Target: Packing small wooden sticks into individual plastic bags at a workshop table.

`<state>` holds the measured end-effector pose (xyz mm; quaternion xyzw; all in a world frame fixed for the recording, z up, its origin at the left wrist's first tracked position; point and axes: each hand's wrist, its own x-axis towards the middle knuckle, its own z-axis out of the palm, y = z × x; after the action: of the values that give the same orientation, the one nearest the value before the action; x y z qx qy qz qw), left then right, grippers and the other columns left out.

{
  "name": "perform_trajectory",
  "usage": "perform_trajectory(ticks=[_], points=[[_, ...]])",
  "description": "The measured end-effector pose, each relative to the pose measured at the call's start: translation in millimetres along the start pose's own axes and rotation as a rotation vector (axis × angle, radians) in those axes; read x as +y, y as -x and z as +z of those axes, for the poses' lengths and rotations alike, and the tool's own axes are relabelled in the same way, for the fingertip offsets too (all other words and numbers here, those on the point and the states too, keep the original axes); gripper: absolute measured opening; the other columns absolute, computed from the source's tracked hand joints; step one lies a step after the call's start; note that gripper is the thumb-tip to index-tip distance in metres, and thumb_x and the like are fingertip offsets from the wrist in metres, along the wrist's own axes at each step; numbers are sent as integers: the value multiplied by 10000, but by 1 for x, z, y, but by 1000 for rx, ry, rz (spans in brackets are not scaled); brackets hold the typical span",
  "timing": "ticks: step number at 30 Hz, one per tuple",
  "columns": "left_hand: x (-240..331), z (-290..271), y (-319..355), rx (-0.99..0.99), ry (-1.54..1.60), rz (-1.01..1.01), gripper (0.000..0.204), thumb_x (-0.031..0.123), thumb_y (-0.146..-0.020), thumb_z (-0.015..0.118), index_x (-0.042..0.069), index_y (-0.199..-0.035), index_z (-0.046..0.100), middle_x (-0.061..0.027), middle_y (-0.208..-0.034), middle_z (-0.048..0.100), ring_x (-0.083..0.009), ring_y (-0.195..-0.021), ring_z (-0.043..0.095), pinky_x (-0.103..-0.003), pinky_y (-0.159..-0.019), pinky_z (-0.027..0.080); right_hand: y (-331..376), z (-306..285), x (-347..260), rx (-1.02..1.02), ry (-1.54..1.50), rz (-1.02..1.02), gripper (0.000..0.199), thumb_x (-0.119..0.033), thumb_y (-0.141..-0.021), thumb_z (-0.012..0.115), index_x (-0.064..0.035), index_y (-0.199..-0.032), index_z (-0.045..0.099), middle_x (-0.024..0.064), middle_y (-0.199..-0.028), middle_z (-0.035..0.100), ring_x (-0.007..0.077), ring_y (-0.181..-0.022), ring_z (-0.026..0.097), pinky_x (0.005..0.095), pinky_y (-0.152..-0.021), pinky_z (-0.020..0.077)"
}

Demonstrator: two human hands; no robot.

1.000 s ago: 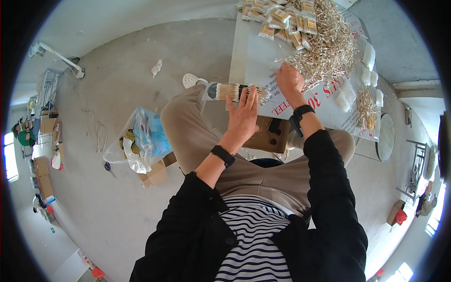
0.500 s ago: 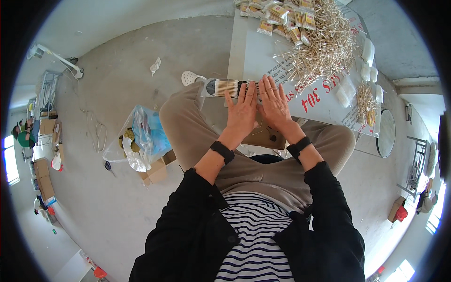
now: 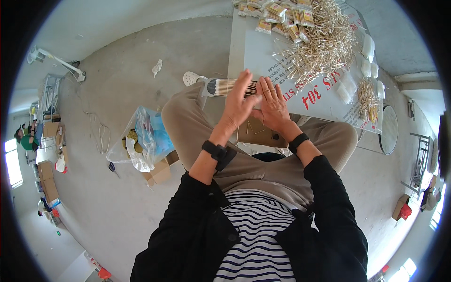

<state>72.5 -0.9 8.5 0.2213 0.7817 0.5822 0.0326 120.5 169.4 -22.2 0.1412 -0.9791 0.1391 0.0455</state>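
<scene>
My left hand (image 3: pixel 236 107) and my right hand (image 3: pixel 272 104) are raised side by side over my lap, fingers straight. Between them they press a bundle of thin tan sticks (image 3: pixel 221 87), which lies crosswise with its dark-tipped end poking out to the left. Both wrists wear black bands. Just beyond the hands is the edge of a table covered by a white board (image 3: pixel 329 101) with red lettering. A loose pile of the same sticks (image 3: pixel 319 44) is spread on it, with several small filled packs (image 3: pixel 282 16) at the far end.
A clear plastic bag with blue contents (image 3: pixel 145 136) and a small cardboard box (image 3: pixel 160 173) sit on the concrete floor to my left. A white slipper (image 3: pixel 190 77) lies near my knee. A brown box (image 3: pixel 256 134) rests between my knees. A round disc (image 3: pixel 388 129) leans right of the table.
My right hand left the stick pile on the table and came back beside the left hand. Both hands now close on the bundle, which has shifted slightly nearer.
</scene>
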Motion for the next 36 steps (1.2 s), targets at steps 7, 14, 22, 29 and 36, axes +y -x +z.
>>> perform_trajectory(ticks=[7,14,22,29,36], points=[[-12,17,-14,-64,-286,115,528,145,-958,564,-51,-1435,455,-235,-1518,420,-396,-1417,394,-440,-1171,327,-1,2,-1,-24,25,22,950,-555,-881,605,11,-1559,255,167,-1645,211,314,-1542,154,508,-1246,142],[-12,30,9,-192,-836,130,619,55,-892,528,-55,-1482,378,-228,-1562,355,-366,-1480,301,-520,-1218,205,0,-2,5,-34,-13,6,865,-308,-859,642,2,-1563,248,167,-1645,208,314,-1547,143,503,-1244,144],[-5,29,9,-244,-933,134,654,42,-845,553,-90,-1463,384,-232,-1574,329,-348,-1500,262,-518,-1232,160,-38,-28,72,296,-187,256,250,-125,-787,703,-44,-1023,699,180,-1094,662,361,-1071,631,464,-946,512],[9,32,8,-280,-959,91,732,60,-793,622,-81,-1470,382,-221,-1575,325,-337,-1498,267,-518,-1235,153,-88,-21,89,144,161,445,193,-81,-790,620,-32,-962,693,152,-1004,650,339,-1022,643,442,-897,532],[-3,32,14,-223,-966,94,864,59,-703,700,-65,-1485,357,-211,-1590,283,-331,-1501,254,-526,-1233,152,-79,0,48,94,-16,150,67,-69,-808,614,-59,-872,633,129,-939,623,340,-959,643,452,-829,536]])
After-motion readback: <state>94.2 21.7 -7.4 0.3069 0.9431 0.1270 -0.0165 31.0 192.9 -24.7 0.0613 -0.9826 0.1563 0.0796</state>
